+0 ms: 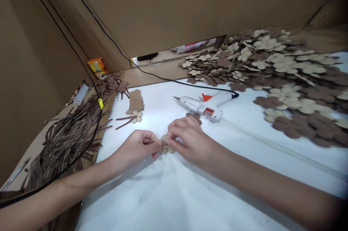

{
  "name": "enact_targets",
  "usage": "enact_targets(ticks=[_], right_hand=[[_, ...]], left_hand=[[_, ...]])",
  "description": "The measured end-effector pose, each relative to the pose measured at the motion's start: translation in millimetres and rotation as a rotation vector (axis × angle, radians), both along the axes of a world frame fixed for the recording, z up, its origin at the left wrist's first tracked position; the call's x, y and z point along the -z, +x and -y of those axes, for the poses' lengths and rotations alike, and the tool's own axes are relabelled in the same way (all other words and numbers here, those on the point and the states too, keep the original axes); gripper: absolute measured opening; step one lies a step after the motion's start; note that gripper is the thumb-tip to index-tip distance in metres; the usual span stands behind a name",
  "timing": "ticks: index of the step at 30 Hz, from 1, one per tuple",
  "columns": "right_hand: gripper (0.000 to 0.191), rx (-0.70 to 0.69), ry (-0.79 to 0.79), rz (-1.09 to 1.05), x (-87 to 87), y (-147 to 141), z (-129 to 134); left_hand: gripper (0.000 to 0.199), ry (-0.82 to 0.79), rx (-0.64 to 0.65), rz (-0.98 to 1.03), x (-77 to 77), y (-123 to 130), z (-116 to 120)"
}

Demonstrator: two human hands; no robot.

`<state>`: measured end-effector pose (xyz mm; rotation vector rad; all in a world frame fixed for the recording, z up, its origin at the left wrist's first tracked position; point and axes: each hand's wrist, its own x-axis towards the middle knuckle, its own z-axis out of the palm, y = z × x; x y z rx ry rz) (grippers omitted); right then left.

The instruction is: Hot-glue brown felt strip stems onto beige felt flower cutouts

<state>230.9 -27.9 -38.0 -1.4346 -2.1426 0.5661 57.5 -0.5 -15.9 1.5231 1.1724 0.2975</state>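
A beige flower-shaped cutout (164,149) lies on the white table top between my two hands, partly covered by fingers. My left hand (145,143) is closed, pinching thin brown strips (149,143) that reach over the middle of the flower. From the other side, my right hand (186,136) is closed, its thumb and fingertips at the flower's right petals and the strip ends. Just behind it a white glue gun (195,105) with an orange trigger rests on its side. A second beige flower (137,116) with two brown strips attached lies beyond my left hand.
Brown and beige flower cutouts (285,61) are heaped at the back right. A tangle of brown strips (70,137) covers the left side. A long glue stick (272,142) trails right from the gun, and its black cable (163,78) runs left. A cardboard scrap (136,101) lies behind.
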Motion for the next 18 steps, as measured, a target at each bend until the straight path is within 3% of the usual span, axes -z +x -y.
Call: enact_targets(ticks=[5, 12, 18], right_hand=[[0.017, 0.006, 0.179, 0.09, 7.0, -3.3, 0.8], [0.019, -0.054, 0.172, 0.135, 4.2, -1.5, 2.9], [0.017, 0.008, 0.167, 0.155, 9.1, -0.7, 2.2]], left_hand=[[0.018, 0.035, 0.004, -0.059, 4.1, 1.5, -1.2], [0.019, -0.007, -0.001, -0.045, 6.6, 3.5, -2.9], [0.017, -0.005, -0.021, -0.08, 8.1, 4.9, -2.8]])
